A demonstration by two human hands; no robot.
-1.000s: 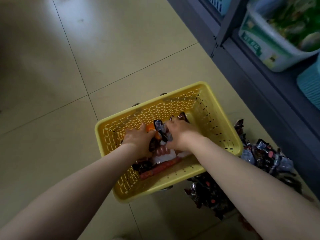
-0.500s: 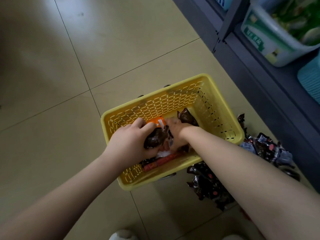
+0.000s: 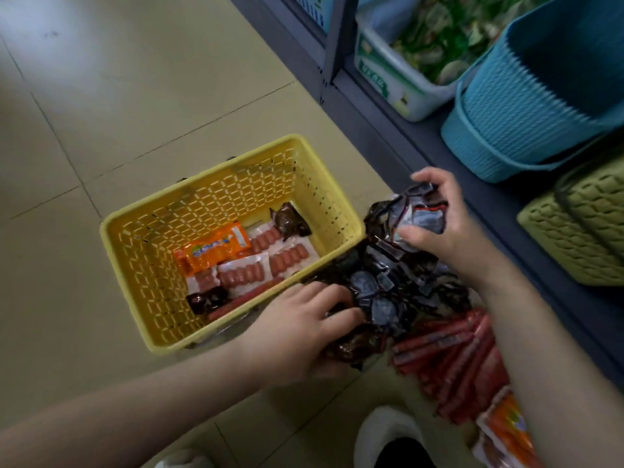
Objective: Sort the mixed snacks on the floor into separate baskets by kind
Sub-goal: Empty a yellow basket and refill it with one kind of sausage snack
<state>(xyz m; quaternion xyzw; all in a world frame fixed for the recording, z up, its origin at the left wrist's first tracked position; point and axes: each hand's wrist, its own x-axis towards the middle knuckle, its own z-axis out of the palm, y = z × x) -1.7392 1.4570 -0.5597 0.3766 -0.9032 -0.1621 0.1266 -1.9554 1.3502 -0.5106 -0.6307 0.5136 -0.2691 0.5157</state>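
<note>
The yellow perforated plastic basket (image 3: 233,211) on the tile floor still holds mixed kinds: orange packet, sausage packs, 2 dark wrappers. Just right of it, the left hand (image 3: 300,329) presses curled fingers into the heap of dark foil packets (image 3: 388,288); the right hand (image 3: 439,221) clutches several. Red sausage sticks (image 3: 456,359) lie unsorted; sorting looks barely begun.
</note>
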